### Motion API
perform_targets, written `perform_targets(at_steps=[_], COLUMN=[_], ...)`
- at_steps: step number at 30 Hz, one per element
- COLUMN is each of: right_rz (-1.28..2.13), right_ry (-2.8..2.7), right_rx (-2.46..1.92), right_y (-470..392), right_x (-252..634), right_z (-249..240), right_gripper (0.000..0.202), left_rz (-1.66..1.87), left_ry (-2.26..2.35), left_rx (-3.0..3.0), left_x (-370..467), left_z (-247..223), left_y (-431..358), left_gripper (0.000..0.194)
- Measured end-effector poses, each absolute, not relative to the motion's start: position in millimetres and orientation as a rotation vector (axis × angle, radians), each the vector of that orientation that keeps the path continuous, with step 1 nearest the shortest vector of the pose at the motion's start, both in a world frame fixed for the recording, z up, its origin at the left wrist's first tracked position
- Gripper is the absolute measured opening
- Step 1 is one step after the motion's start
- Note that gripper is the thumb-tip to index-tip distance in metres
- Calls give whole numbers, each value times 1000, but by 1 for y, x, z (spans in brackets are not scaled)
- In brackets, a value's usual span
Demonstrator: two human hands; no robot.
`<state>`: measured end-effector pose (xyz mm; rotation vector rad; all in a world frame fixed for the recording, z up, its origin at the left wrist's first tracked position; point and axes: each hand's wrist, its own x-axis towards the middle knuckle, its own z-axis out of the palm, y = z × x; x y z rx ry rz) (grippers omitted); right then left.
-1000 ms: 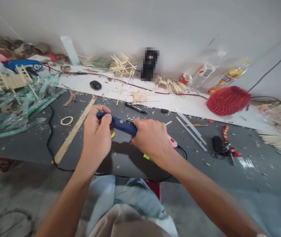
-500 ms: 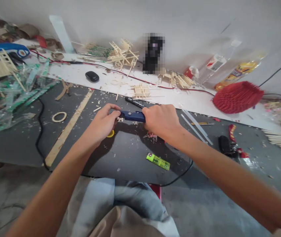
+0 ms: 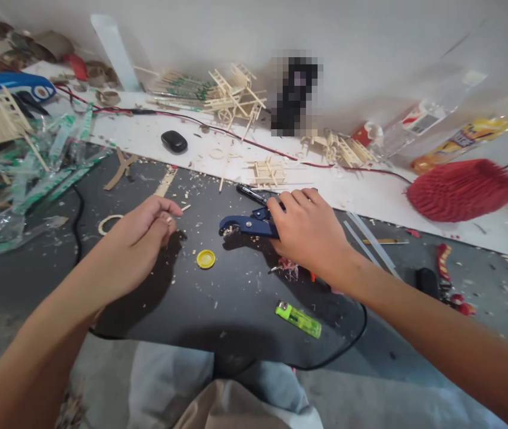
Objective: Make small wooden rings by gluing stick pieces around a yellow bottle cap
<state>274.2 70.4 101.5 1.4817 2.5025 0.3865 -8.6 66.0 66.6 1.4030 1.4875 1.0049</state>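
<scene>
Wrapped around the handles of the blue cutting tool (image 3: 252, 225), my right hand (image 3: 314, 229) has a firm grip, fingers curled over the top, while the tool's head points toward my left. My left hand (image 3: 135, 244) was up against that head half a second ago; now it has come away and sits well apart from it, fingers bent in toward the thumb. A pale speck shows at those fingertips, but I cannot tell whether I am pinching it or it only lies against the skin. With the left off it, the tool is carried by my right hand alone, and I judge this a break between two squeezes rather than a cut under way.

The tool is just above the counter (image 3: 218, 304), between my hands and in front of the black marker (image 3: 251, 193). It looks dark blue, with a round silvery pivot near the head and a second blue piece raised off the main body, so it seems partly spread. Pale wood chips (image 3: 230, 230) show around its head. Closer to me are a yellow lid (image 3: 206, 259) and a green lighter (image 3: 298, 319), both apart from the tool.
</scene>
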Motion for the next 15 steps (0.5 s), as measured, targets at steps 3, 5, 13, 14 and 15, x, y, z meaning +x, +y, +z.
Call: perform_targets(at_steps=[3,5,13,14,15], right_rz=[392,387,458,476,492], right_ry=[2521,2522,2511,2527,2537], right_rx=[1477,1493,1725,1764,1802], right_y=[72,73,60,57,53], right_x=[274,276,321,329,337], right_z=[104,107,112,110,109], right_gripper=[39,39,44,44,45], left_rz=[860,800,567,545,523], left_ry=[1467,1458,1323,1310,1301], left_rx=[1539,1604,1794,1809,1824], left_x=[-9,-2,50,53,55], left_z=[66,63,45,43,43], left_y=[70,75,91,92,93], left_gripper=[14,17,24,26,26])
